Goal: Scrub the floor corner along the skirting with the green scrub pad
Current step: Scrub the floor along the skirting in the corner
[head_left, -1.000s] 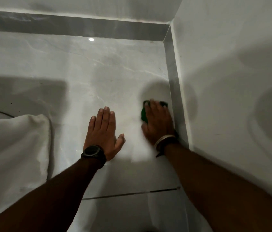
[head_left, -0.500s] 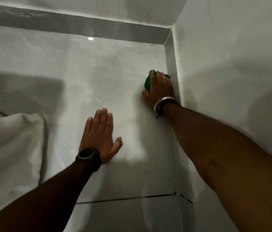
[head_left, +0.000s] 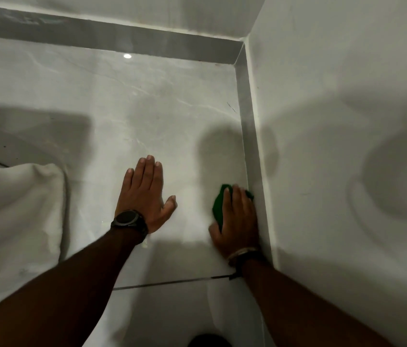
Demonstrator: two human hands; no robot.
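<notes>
My right hand (head_left: 238,219) presses the green scrub pad (head_left: 218,205) flat on the pale marble floor tile (head_left: 147,116), right against the grey skirting (head_left: 250,136) along the right wall. Most of the pad is hidden under my fingers; its green edge shows at the left and top. My left hand (head_left: 144,194), with a dark watch on the wrist, lies flat on the floor with fingers together and holds nothing. The floor corner (head_left: 237,62) is farther ahead, at the upper right.
A white cloth or sheet (head_left: 14,214) lies bunched on the floor at the left. A grout line (head_left: 172,282) crosses the floor under my forearms. White walls rise behind the skirting at the back and right. A dark object (head_left: 208,341) shows at the bottom edge.
My right hand has pulled the pad back along the right skirting, away from the corner and toward me. My left hand stays planted on the floor.
</notes>
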